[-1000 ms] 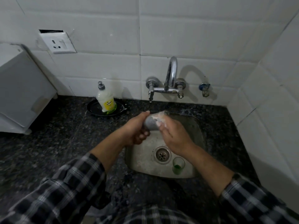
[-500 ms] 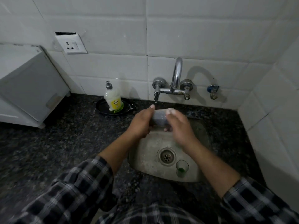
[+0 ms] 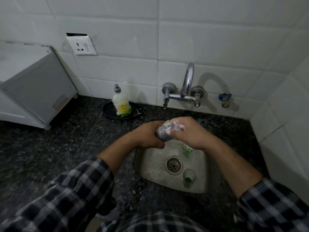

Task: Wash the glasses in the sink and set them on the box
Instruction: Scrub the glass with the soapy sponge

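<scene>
Above the sink [image 3: 150, 174] at frame centre, the left hand [image 3: 147, 137] and right hand [image 3: 189, 134] both keep a clenched grip on one soapy glass [image 3: 164, 133]. Two green-tinged glasses stand in the basin: one [image 3: 186, 149] beneath the right wrist, another [image 3: 189, 178] lower right of the drain [image 3: 173, 164].

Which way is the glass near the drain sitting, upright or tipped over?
Upright. The glass stands in the sink with its rim facing up.

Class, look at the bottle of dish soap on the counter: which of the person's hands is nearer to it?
Left. The left hand is just right of and in front of the soap bottle; the right hand lies farther right, beyond the held glass.
</scene>
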